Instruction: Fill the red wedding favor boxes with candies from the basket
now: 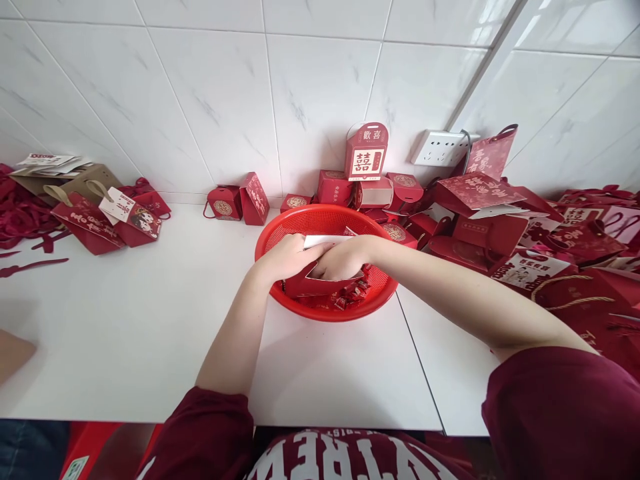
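Observation:
A red plastic basket (333, 316) with perforated walls stands on the white table in front of me. Over it is an open red gift box (310, 285) with a white inner flap showing at the back. My left hand (287, 257) grips the box at its left upper edge, thumb along the rim. My right hand (344, 259) dips into the box's opening with curled fingers; their tips are hidden, so what they hold cannot be made out. Small red wrapped candies (353, 293) lie in the basket below, to the right of the box.
Red gift boxes (367, 153) stand along the tiled wall behind the basket. More boxes and bags (500, 227) pile up at the right, near a power strip (440, 148). Bags (100, 213) and ribbons (25, 213) sit at the left. Another person's arm (15, 353) rests at the left edge.

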A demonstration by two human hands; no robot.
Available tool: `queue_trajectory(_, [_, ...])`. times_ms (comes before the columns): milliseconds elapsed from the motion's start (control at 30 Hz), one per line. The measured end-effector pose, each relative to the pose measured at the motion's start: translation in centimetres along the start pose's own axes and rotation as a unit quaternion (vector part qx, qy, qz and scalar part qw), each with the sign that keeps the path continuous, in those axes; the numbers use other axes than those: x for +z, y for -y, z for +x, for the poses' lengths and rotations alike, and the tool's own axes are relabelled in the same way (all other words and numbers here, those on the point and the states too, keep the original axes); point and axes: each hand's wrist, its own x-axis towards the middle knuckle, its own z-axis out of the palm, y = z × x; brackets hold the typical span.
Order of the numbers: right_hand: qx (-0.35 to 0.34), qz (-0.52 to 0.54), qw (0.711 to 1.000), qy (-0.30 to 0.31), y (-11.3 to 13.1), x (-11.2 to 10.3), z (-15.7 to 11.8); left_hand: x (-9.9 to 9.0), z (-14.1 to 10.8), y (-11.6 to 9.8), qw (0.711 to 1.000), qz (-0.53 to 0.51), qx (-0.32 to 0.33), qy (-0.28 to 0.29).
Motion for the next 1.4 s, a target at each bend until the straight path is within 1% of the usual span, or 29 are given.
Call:
queue_trajectory(33, [-0.01, 0.006, 0.999, 0.051, 0.3, -0.6, -0.7, -0.1, -0.2, -0.1, 1.0, 0.01, -0.004, 0.01])
queue_trajectory(67, [-0.024, 0.016, 0.995, 0.091, 0.5, -1.2, -1.6, -0.3, -0.4, -0.2, 1.0, 0.012, 0.009, 0.022])
queue_trajectory(100, [-0.042, 0.03, 0.993, 0.111, 0.7, -1.8, -2.6, -0.5, -0.6, -0.3, 0.999, 0.006, 0.035, 0.035])
queue_trajectory(133, [-0.063, 0.049, 0.992, 0.101, 0.8, -2.3, -3.7, -0.7, -0.8, -0.5, 0.997, -0.004, 0.067, 0.046])
queue_trajectory(200, [-0.111, 0.1, 0.989, 0.012, 0.9, -3.0, -6.2, -1.1, -1.2, -0.8, 0.991, -0.027, 0.121, 0.047])
queue_trajectory(233, [-0.13, 0.128, 0.983, -0.031, 0.8, -3.1, -7.6, -1.3, -1.3, -0.9, 0.99, -0.034, 0.137, 0.031])
queue_trajectory(300, [-0.149, 0.184, 0.964, -0.117, 0.3, -2.8, -10.3, -1.6, -1.5, -1.0, 0.987, -0.033, 0.154, -0.024])
queue_trajectory(367, [-0.144, 0.23, 0.939, -0.212, -0.7, -1.8, -12.4, -1.9, -1.6, -0.9, 0.981, -0.028, 0.171, -0.089])
queue_trajectory(433, [-0.125, 0.276, 0.908, -0.291, -2.1, -0.2, -13.8, -2.1, -1.6, -0.6, 0.97, -0.022, 0.194, -0.146])
queue_trajectory(467, [-0.111, 0.296, 0.893, -0.32, -2.8, 0.6, -14.0, -2.2, -1.5, -0.5, 0.964, -0.016, 0.209, -0.166])
queue_trajectory(500, [-0.099, 0.311, 0.884, -0.335, -3.5, 1.4, -14.1, -2.3, -1.5, -0.3, 0.958, -0.009, 0.224, -0.179])
queue_trajectory(533, [-0.084, 0.32, 0.881, -0.337, -4.2, 2.1, -13.9, -2.4, -1.5, -0.2, 0.954, 0.0, 0.237, -0.185])
queue_trajectory(567, [-0.07, 0.321, 0.886, -0.328, -4.8, 2.7, -13.5, -2.5, -1.5, -0.1, 0.951, 0.008, 0.248, -0.185])
queue_trajectory(633, [-0.036, 0.296, 0.908, -0.295, -5.6, 3.5, -12.5, -2.6, -1.5, 0.0, 0.949, 0.02, 0.259, -0.177])
queue_trajectory(733, [0.023, 0.231, 0.943, -0.238, -6.2, 4.1, -10.8, -2.6, -1.4, -0.1, 0.95, 0.034, 0.262, -0.165])
queue_trajectory(800, [0.072, 0.199, 0.957, -0.201, -6.5, 4.3, -9.7, -2.6, -1.3, -0.2, 0.952, 0.042, 0.259, -0.157])
queue_trajectory(867, [0.134, 0.165, 0.962, -0.173, -6.7, 4.5, -8.7, -2.6, -1.2, -0.1, 0.955, 0.047, 0.251, -0.152])
queue_trajectory(967, [0.231, 0.093, 0.956, -0.154, -6.9, 4.8, -7.4, -2.6, -1.0, 0.1, 0.956, 0.061, 0.235, -0.164])
queue_trajectory(1033, [0.268, 0.062, 0.951, -0.141, -6.8, 4.9, -6.7, -2.7, -1.0, 0.3, 0.955, 0.071, 0.224, -0.183])
queue_trajectory(1100, [0.277, 0.058, 0.95, -0.134, -6.7, 5.0, -6.1, -2.8, -1.0, 0.5, 0.953, 0.076, 0.213, -0.199])
queue_trajectory(1233, [0.245, 0.077, 0.958, -0.124, -6.6, 5.4, -5.0, -3.0, -0.9, 0.6, 0.954, 0.077, 0.186, -0.222])
queue_trajectory(1300, [0.232, 0.083, 0.964, -0.103, -6.9, 5.8, -4.4, -3.0, -0.8, 0.7, 0.954, 0.075, 0.176, -0.232])
queue_trajectory(1400, [0.244, 0.077, 0.964, -0.071, -7.7, 6.5, -3.3, -2.9, -0.7, 0.7, 0.953, 0.062, 0.164, -0.246])
